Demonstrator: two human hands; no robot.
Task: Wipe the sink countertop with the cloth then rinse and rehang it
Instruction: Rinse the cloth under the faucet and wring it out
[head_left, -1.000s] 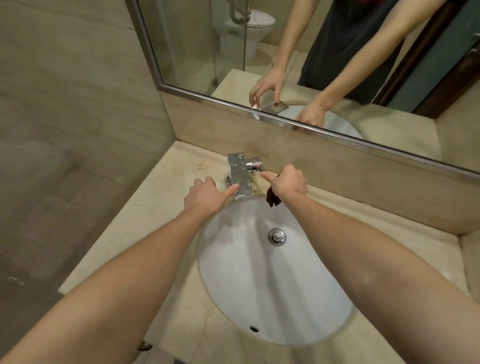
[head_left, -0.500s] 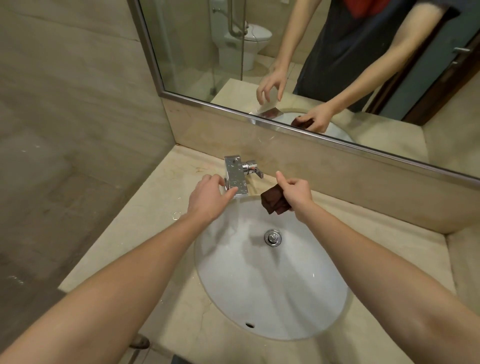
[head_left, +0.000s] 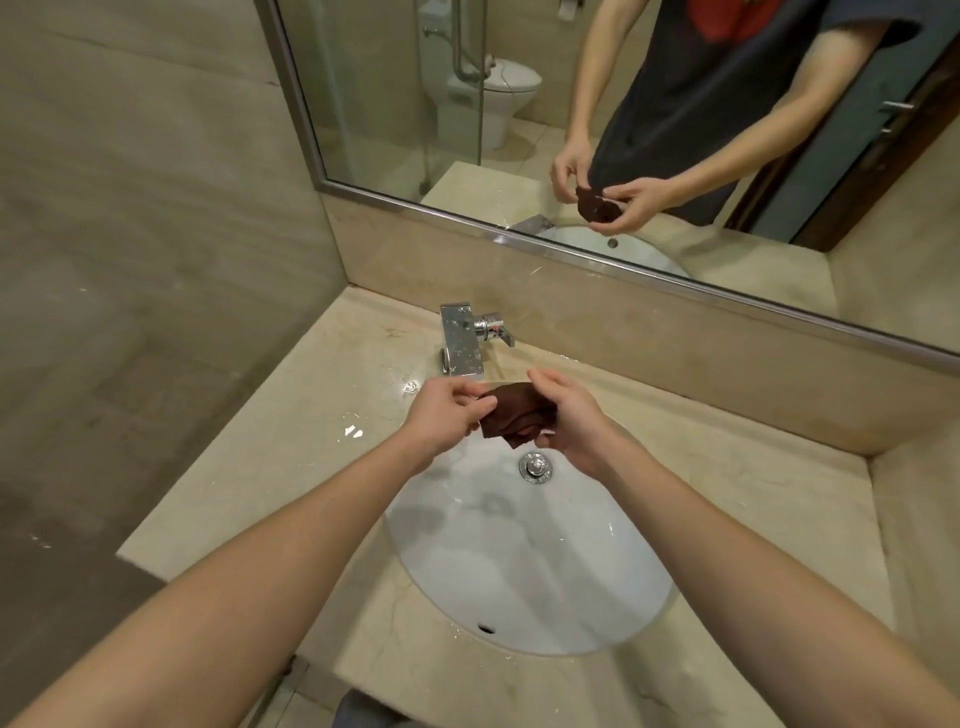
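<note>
A small dark brown cloth (head_left: 511, 415) hangs bunched between both hands above the far end of the white oval sink (head_left: 530, 561). My left hand (head_left: 441, 415) pinches its left edge. My right hand (head_left: 569, 421) grips its right side. The beige stone countertop (head_left: 322, 415) around the basin has wet, shiny patches to the left of the hands. Behind the hands stands the chrome faucet (head_left: 461, 345), with its lever pointing right and no water running.
A large mirror (head_left: 623, 130) runs along the back wall above a stone backsplash and shows a person holding the cloth, plus a toilet behind glass. A tiled wall closes the left side. The drain plug (head_left: 536, 466) sits in the basin.
My right hand pulled back from the faucet lever with the cloth. My left hand left the faucet spout and took hold of the cloth's other side, above the basin.
</note>
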